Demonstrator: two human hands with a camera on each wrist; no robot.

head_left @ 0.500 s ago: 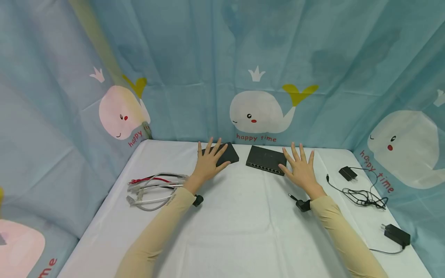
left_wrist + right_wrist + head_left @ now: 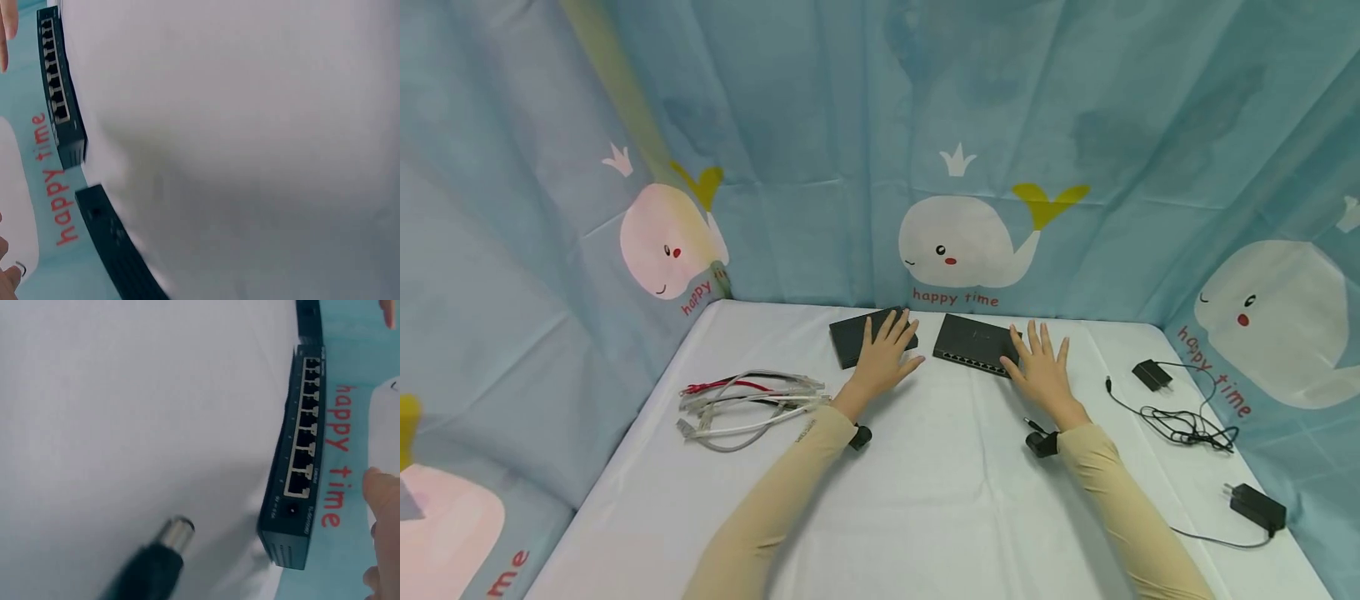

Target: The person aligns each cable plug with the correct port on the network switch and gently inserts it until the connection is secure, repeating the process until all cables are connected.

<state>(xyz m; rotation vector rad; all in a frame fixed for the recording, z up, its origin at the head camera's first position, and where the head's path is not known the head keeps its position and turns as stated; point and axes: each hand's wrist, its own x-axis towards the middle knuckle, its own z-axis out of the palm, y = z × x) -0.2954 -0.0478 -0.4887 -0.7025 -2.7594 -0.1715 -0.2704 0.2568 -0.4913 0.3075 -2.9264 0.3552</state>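
My left hand, fingers spread, is over the right part of a small black box at the table's far edge. Fingers spread as well, my right hand is at the right end of a black network switch; I cannot tell if either hand touches. Neither holds anything. The switch's row of ports faces me in the right wrist view. A black barrel plug lies near my right wrist, its cord hidden by the arm. The box's dark side appears in the left wrist view.
A bundle of grey, white, red and black cables lies on the left of the white-covered table. At right are a black power adapter with a coiled cord and a larger adapter. A whale-print curtain hangs behind.
My left hand has moved right and a little nearer, uncovering the left part of the small box. My right hand has shifted slightly left and nearer. Boxes and cables stay in place.
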